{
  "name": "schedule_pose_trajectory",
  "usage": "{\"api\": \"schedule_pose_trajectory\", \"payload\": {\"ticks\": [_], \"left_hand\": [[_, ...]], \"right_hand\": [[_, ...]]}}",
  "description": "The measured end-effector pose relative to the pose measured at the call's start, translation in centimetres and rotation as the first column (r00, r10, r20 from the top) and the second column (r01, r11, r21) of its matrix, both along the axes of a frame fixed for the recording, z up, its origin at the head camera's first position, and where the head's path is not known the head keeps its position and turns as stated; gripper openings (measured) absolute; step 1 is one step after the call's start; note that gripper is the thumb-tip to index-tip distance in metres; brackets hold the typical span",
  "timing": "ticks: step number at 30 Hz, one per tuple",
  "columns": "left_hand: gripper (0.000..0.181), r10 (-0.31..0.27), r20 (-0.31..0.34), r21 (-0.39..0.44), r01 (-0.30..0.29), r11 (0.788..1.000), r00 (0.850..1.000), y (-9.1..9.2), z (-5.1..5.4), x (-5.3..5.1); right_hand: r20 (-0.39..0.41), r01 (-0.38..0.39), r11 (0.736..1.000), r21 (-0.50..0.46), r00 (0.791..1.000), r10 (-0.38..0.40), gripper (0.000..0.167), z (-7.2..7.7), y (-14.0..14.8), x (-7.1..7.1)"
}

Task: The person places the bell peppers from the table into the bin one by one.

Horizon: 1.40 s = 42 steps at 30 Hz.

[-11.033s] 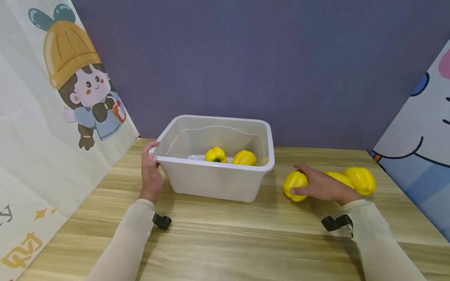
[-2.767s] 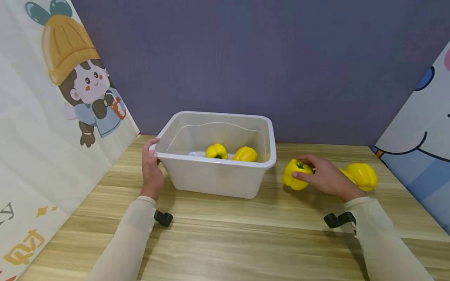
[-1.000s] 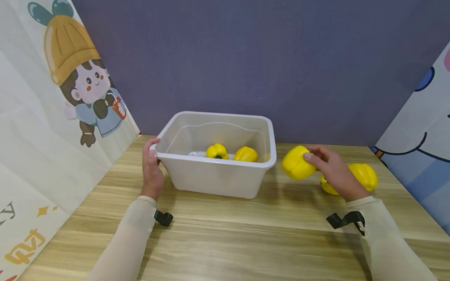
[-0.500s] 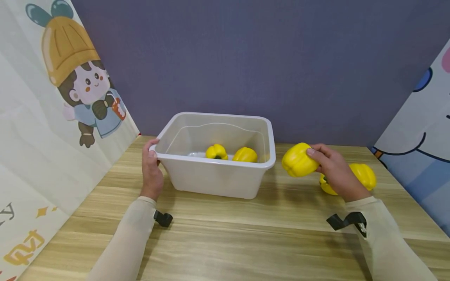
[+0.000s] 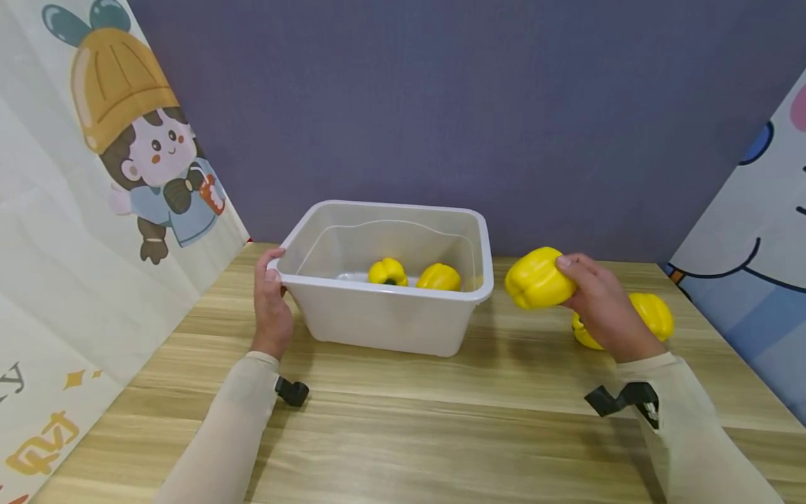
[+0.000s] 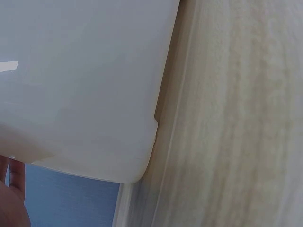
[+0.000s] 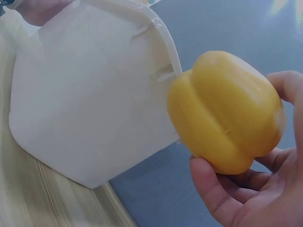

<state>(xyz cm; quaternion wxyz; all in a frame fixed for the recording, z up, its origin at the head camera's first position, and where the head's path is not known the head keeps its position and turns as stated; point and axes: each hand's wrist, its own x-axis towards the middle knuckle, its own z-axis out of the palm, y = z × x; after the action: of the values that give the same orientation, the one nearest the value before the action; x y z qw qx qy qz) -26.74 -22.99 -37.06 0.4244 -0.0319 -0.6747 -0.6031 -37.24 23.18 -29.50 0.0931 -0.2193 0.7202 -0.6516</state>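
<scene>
My right hand point(image 5: 601, 301) holds a yellow bell pepper point(image 5: 539, 278) in the air, just right of the white plastic bin point(image 5: 384, 318). In the right wrist view the thumb and fingers curl round the pepper point(image 7: 225, 111), beside the bin's outer wall point(image 7: 90, 99). My left hand point(image 5: 272, 308) grips the bin's left rim, thumb outside near the front corner. Inside the bin lie two yellow bell peppers, one with its stem side down front point(image 5: 387, 271) and one on its side point(image 5: 439, 278). The left wrist view shows mostly the bin's wall point(image 6: 85, 85).
Two more yellow bell peppers lie on the wood-grain table point(image 5: 403, 434) at right, one point(image 5: 652, 315) at the back and one point(image 5: 587, 333) partly hidden by my right hand. A dark blue-grey panel point(image 5: 403, 105) stands behind the bin, with printed cloths on both sides.
My right hand has lifted the pepper off the table, turned it, and raised it slightly over the last second. The left hand and the bin have stayed in place.
</scene>
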Motion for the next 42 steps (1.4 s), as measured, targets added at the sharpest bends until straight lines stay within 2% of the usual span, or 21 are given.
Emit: {"api": "schedule_pose_trajectory", "payload": {"ticks": [8, 14, 21, 26, 31, 37, 42], "left_hand": [[0.05, 0.006, 0.011, -0.009, -0.006, 1.0, 1.0, 0.0, 0.3, 0.2], [0.05, 0.008, -0.011, 0.005, -0.008, 1.0, 1.0, 0.0, 0.5, 0.4], [0.05, 0.0, -0.019, 0.01, 0.0, 1.0, 1.0, -0.2, 0.5, 0.1], [0.051, 0.006, -0.032, 0.006, -0.006, 1.0, 0.999, -0.3, 0.5, 0.1], [0.052, 0.006, 0.003, -0.006, -0.006, 1.0, 1.0, -0.2, 0.7, 0.1], [0.052, 0.003, -0.012, -0.001, -0.003, 1.0, 1.0, 0.0, 0.7, 0.2], [0.052, -0.012, -0.009, 0.002, 0.012, 1.0, 1.0, 0.1, 0.4, 0.3]], "right_hand": [[-0.003, 0.011, 1.0, -0.013, 1.0, -0.011, 0.044, 0.5, -0.3, 0.4], [0.0, -0.029, 0.998, -0.049, 1.0, 0.029, 0.045, 0.8, -0.7, 0.5], [0.0, -0.072, 0.993, -0.093, 0.997, 0.072, 0.044, 1.1, -0.9, 0.5], [0.006, -0.101, 0.986, -0.135, 0.995, 0.103, 0.04, 0.9, -1.5, 0.3], [-0.001, -0.097, 0.987, -0.127, 0.995, 0.098, 0.045, 1.2, -1.6, 0.4], [0.011, -0.093, 0.977, -0.194, 0.995, 0.097, 0.045, 1.6, -2.1, 0.4], [0.012, -0.086, 0.975, -0.205, 0.996, 0.091, 0.043, 1.5, -2.3, 0.3]]}}
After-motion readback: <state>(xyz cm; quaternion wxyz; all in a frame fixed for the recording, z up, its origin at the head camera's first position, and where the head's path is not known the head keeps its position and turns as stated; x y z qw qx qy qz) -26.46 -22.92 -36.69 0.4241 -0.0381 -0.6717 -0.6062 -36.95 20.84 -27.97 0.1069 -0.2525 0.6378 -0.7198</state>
